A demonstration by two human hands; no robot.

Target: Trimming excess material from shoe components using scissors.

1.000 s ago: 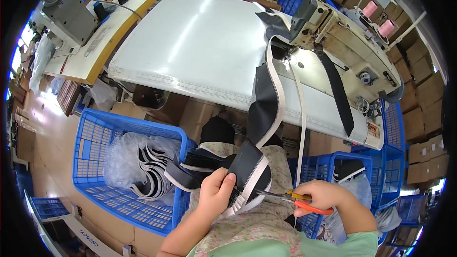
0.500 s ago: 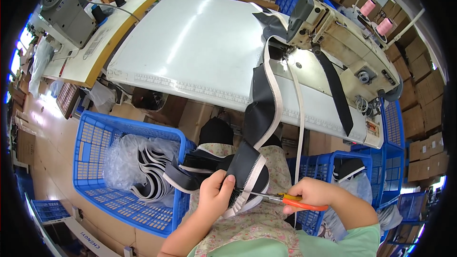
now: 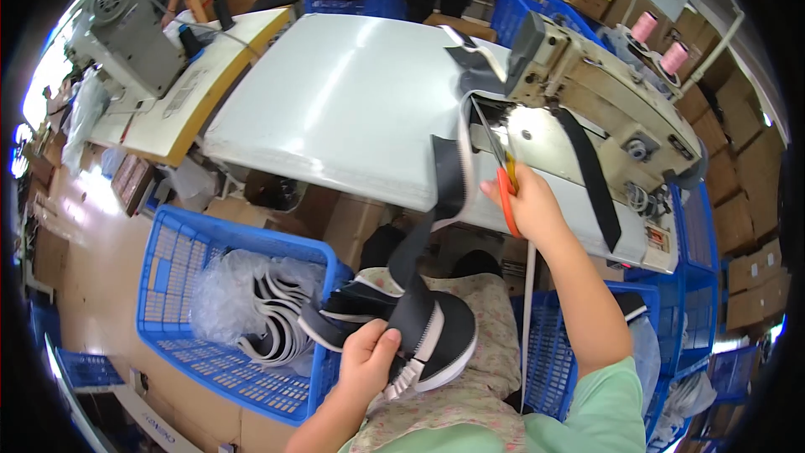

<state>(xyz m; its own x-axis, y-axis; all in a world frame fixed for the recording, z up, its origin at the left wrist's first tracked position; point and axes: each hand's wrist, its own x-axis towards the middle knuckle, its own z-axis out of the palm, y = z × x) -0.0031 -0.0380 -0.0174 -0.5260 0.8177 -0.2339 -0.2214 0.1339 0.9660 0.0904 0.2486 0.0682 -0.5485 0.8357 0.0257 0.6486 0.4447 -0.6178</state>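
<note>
Scissors (image 3: 506, 169) are what moved most: a second ago I had the orange-handled pair low over my lap, blades beside the stitched pieces, and now my right hand (image 3: 530, 205) has carried them up to the edge of the white sewing table (image 3: 335, 101), blades pointing up toward the needle end of the sewing machine (image 3: 604, 92). My right fingers are closed around the handles; whether the blades are parted I cannot tell. My left hand (image 3: 369, 358) has stayed in my lap, fingers curled shut on the black shoe upper pieces with white edging (image 3: 419, 331). From them a black strap (image 3: 444, 193) runs taut up to the machine. So the cutting point has shifted, I judge, from the lap end of the chain to the machine end. More cut pieces lie in the blue crate (image 3: 180, 256) on my left.
</note>
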